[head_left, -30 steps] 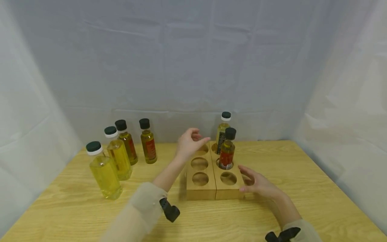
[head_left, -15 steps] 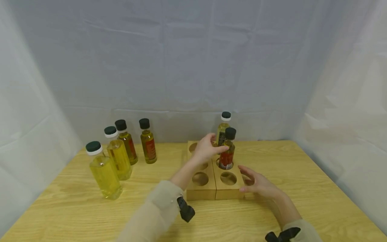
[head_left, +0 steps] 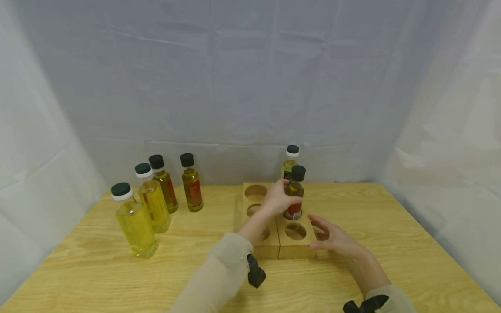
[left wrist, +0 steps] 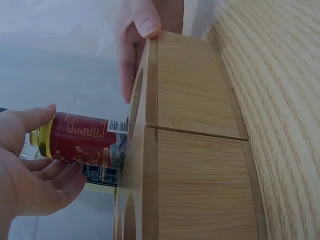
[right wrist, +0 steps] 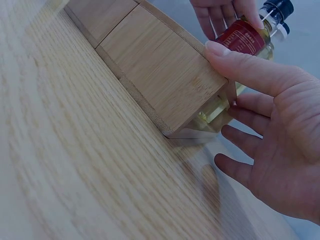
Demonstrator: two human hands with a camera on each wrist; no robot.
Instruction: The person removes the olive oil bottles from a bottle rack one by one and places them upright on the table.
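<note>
A two-piece wooden rack [head_left: 289, 248] with round holes sits mid-table. A small oil bottle with a red label [head_left: 296, 188] and black cap stands in its right block. My left hand [head_left: 278, 199] wraps around this bottle; in the left wrist view the thumb lies over the red-label bottle [left wrist: 82, 140] and the fingers of my left hand [left wrist: 35, 182] curl under it. Behind it stands a second bottle [head_left: 291, 155] with a white-collared cap. My right hand [head_left: 335, 237] rests against the rack's right side, fingers straight, thumb on the top corner of the rack [right wrist: 155, 65].
Several oil bottles stand at the left of the wooden table [head_left: 98, 269]: two large yellow ones [head_left: 135, 224] [head_left: 153, 202] and two slim ones [head_left: 165, 184] [head_left: 192, 183]. White cloth closes in the back and both sides.
My left hand has moved right, from above the rack's left holes to the red-label bottle, and closed round it. The right hand has stayed put.
</note>
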